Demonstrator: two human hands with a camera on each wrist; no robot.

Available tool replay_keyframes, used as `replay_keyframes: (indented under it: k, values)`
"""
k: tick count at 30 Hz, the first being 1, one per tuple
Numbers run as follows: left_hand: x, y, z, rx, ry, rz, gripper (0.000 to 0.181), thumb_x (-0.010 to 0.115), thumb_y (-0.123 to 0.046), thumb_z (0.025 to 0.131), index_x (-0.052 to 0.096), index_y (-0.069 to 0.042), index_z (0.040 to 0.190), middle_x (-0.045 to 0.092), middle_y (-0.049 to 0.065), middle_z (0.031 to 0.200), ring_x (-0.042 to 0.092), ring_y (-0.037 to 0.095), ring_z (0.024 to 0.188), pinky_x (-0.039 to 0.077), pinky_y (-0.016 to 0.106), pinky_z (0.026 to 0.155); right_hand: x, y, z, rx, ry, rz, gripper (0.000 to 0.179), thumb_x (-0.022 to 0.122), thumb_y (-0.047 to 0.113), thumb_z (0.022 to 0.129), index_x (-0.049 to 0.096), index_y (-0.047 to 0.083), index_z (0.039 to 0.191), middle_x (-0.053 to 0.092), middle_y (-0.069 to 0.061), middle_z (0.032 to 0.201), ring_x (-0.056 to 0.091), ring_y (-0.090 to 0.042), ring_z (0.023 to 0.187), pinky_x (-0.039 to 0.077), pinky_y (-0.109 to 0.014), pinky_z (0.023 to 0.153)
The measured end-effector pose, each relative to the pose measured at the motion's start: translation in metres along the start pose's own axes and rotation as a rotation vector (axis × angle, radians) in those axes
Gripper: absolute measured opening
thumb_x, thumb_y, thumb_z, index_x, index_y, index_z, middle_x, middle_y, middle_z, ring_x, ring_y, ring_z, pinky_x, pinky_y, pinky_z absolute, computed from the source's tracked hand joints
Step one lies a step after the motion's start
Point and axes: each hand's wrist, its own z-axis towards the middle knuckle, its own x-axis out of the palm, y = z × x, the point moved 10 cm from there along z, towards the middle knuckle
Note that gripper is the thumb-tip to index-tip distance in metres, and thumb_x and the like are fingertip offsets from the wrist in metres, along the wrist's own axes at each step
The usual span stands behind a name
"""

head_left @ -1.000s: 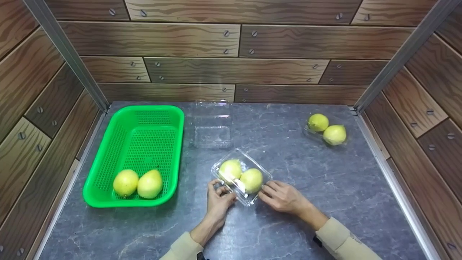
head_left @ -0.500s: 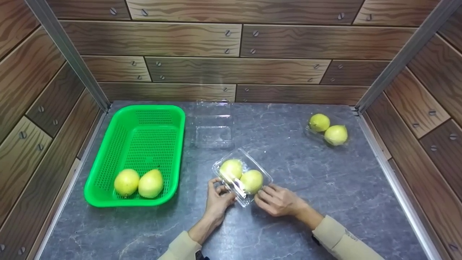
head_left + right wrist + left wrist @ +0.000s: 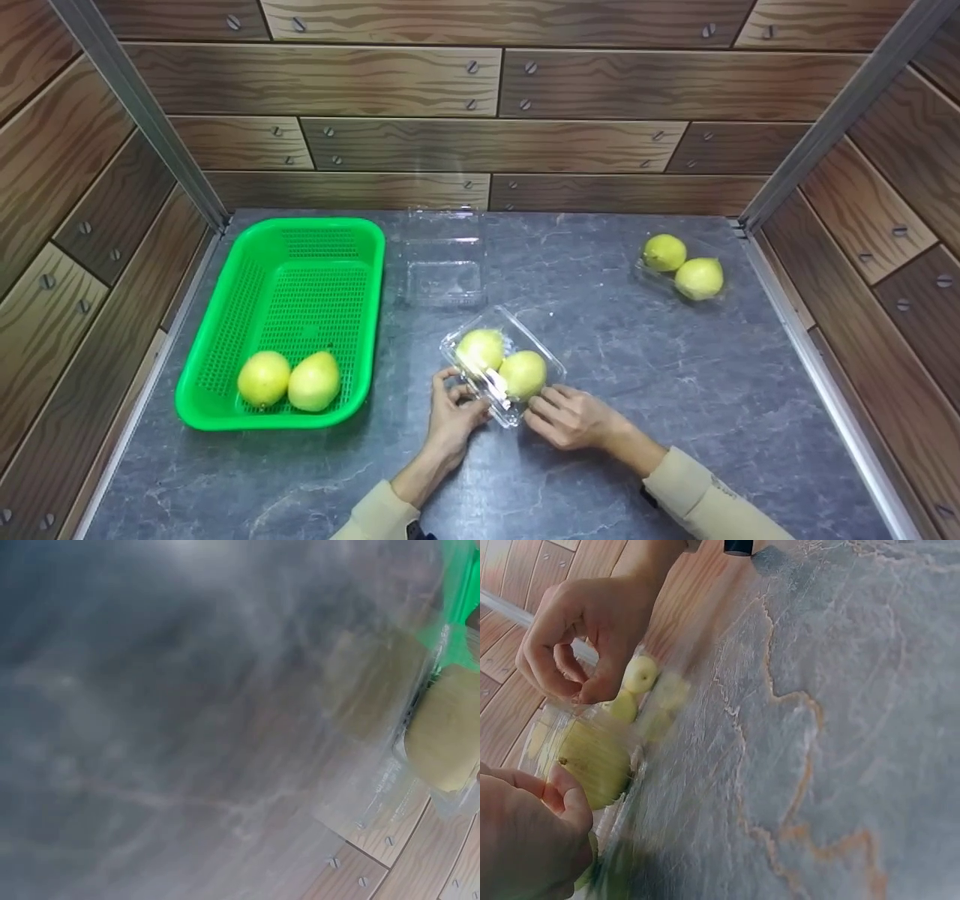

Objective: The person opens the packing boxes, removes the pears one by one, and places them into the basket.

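A clear plastic clamshell box (image 3: pixel 511 414) lies tilted corner-on in front of me, with two yellow-green fruits (image 3: pixel 523 375) inside under its lid. My left hand (image 3: pixel 451 420) holds its near left edge, thumb at the front corner and fingers along the side. At the near right edge, my right hand (image 3: pixel 574 420) pinches the rim with curled fingers. The left wrist view shows the right hand (image 3: pixel 589 634) above the box and the left hand (image 3: pixel 532 832) beside a fruit (image 3: pixel 596 761). In the right wrist view only a fruit (image 3: pixel 446 731) in the box appears, at the right edge.
A green mesh basket (image 3: pixel 307 307) on the left holds two more fruits (image 3: pixel 289 381). Behind the box stands an open clear clamshell (image 3: pixel 444 277). Another clear box with two fruits (image 3: pixel 699 278) sits at the back right. Wood-patterned walls (image 3: pixel 487 142) enclose the grey table.
My right hand has slid a little left and nearer along the box's edge, to its front corner. The left hand keeps its place, and the box has barely shifted.
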Motion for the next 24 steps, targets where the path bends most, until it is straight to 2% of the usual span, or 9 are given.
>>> replay_keyframes:
  k: [12,24]
  values:
    - [-0.0012,0.0019,0.0021,-0.003,0.005,0.01,0.067,0.065,0.018,0.084,0.029,-0.006,0.135,0.054,0.002,0.093,0.061,0.007,0.068,0.059,0.024,0.062,-0.0044,-0.0014,0.0011,-0.04,-0.071,0.037,0.032,0.047,0.01,0.103,0.073,0.01,0.086,0.073,-0.004,0.08,0.069,-0.018,0.065,0.064,-0.027,0.06]
    - [-0.0015,0.0009,0.0021,0.0,0.025,0.013,0.066,0.066,0.018,0.084,0.03,-0.005,0.135,0.056,0.002,0.093,0.062,0.009,0.069,0.059,0.025,0.062,-0.0066,-0.0044,0.001,-0.002,-0.062,0.038,0.032,0.048,0.008,0.104,0.075,0.007,0.088,0.075,-0.006,0.078,0.069,-0.016,0.064,0.064,-0.024,0.062]
